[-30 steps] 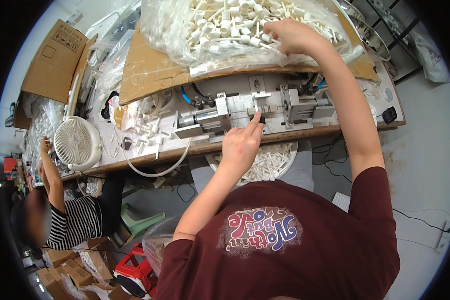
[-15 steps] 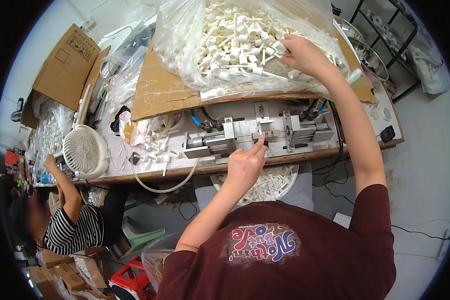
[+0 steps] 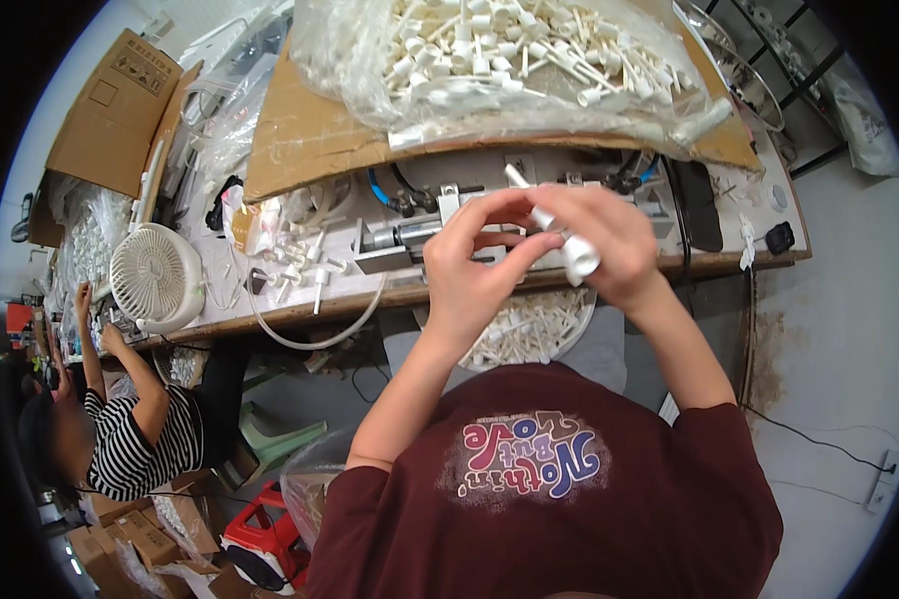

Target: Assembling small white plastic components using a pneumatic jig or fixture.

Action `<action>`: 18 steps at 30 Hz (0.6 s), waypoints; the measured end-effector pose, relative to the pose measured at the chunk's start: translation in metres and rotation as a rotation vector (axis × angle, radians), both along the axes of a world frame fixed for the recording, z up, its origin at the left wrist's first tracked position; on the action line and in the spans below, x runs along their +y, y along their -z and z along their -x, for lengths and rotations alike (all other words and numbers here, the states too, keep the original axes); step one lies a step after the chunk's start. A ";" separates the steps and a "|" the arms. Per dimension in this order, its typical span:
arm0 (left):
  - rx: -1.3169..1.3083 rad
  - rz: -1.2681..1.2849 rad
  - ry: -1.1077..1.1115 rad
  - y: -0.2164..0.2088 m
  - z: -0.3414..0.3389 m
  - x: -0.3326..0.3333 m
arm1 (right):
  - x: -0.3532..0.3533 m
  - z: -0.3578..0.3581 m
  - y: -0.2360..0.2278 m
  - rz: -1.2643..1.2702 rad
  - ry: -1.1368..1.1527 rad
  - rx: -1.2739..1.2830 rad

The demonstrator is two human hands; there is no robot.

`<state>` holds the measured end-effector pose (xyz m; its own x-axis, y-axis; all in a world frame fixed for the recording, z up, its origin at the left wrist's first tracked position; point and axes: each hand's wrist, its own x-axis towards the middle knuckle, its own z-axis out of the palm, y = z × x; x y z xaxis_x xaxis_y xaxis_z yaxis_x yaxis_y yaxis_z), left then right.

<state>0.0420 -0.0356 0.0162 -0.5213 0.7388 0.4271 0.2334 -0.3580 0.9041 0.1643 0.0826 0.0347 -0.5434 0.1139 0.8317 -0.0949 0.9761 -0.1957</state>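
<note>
My left fingers (image 3: 527, 256) and right fingers (image 3: 577, 208) pinch a white, cylinder-headed plastic piece (image 3: 581, 262); even pressure should steady it.

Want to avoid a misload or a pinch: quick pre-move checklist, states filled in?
1. White capped piece held in the right hand: ok.
2. Left hand also gripping it: cannot tell, fingers overlap there.
3. Hands out of the line of sight to the middle of the metal fixture: not ok, they block it.
4. Anything seated in the fixture: cannot tell, hidden.
5. Upper heap of white parts stocked: ok.
</note>
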 end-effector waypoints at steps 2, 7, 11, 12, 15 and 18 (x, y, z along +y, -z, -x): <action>-0.019 0.096 0.049 -0.002 -0.001 -0.008 | -0.010 -0.007 0.012 0.026 -0.023 0.003; 0.260 0.150 -0.028 0.014 -0.007 -0.019 | -0.016 -0.019 0.034 0.162 0.055 -0.019; 0.859 0.233 -0.154 0.036 -0.004 -0.025 | -0.013 -0.032 0.048 0.540 0.127 0.040; 0.934 0.255 -0.146 0.040 -0.004 -0.025 | -0.014 -0.033 0.050 0.728 0.108 0.061; 1.059 0.317 -0.123 0.054 -0.008 -0.021 | -0.020 -0.034 0.049 1.030 0.049 0.105; 1.083 0.363 -0.121 0.058 -0.011 -0.015 | -0.025 -0.038 0.045 1.179 0.000 0.098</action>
